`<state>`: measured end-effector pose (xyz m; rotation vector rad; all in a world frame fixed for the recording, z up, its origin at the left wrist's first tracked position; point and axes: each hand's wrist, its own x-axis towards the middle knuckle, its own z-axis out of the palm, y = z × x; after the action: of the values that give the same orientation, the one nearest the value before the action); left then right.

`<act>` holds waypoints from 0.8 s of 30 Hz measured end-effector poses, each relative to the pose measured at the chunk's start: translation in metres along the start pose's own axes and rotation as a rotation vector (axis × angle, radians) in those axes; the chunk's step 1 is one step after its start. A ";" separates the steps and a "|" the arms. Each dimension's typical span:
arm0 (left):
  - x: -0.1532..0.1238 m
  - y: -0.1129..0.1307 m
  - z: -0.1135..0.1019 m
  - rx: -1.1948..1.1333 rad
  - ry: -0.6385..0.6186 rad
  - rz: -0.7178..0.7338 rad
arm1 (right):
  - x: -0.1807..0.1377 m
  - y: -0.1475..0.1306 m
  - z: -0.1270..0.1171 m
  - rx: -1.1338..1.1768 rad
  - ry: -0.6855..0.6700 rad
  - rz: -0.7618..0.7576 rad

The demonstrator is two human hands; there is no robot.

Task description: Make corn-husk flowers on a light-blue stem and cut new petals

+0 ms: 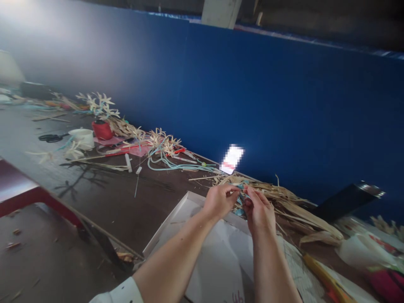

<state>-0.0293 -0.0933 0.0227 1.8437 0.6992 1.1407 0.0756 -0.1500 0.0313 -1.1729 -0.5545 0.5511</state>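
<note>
My left hand [221, 201] and my right hand [261, 210] meet over the far edge of a shallow white box lid [217, 261]. Both are closed, thumbs and fingers pinched together at the tips. Whatever sits between the fingertips is too small and hidden to make out. Light blue scraps [240, 211] show between and behind the hands. Just beyond them lies a heap of dry, straw-coloured husk strips [293, 198], spreading to the right.
A lit phone [232, 160] leans against the blue wall [284, 105]. Leftward lie pale husk flowers [162, 141], light blue cords [170, 166], a red thread spool [102, 130], a white cup [83, 139] and black scissors [52, 137]. A red-edged stool [38, 193] stands at the left.
</note>
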 end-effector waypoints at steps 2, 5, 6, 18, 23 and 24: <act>0.001 -0.002 0.000 0.005 0.022 -0.009 | 0.001 0.001 -0.002 0.021 -0.001 0.014; 0.003 -0.006 0.001 0.003 0.048 -0.027 | 0.004 0.002 -0.004 0.067 0.009 0.028; 0.003 -0.007 0.001 -0.004 0.051 -0.029 | 0.004 0.002 -0.004 0.075 0.012 0.029; 0.002 -0.010 0.000 0.177 0.095 0.081 | -0.001 -0.008 -0.010 -0.852 0.236 -0.952; -0.002 -0.006 -0.003 0.313 0.082 0.171 | 0.002 -0.001 -0.013 -1.126 0.008 -0.999; -0.002 -0.005 -0.003 0.321 0.080 0.175 | 0.003 0.001 -0.014 -1.157 -0.013 -0.973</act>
<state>-0.0331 -0.0910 0.0180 2.1725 0.8172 1.2795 0.0868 -0.1574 0.0269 -1.7302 -1.4312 -0.7209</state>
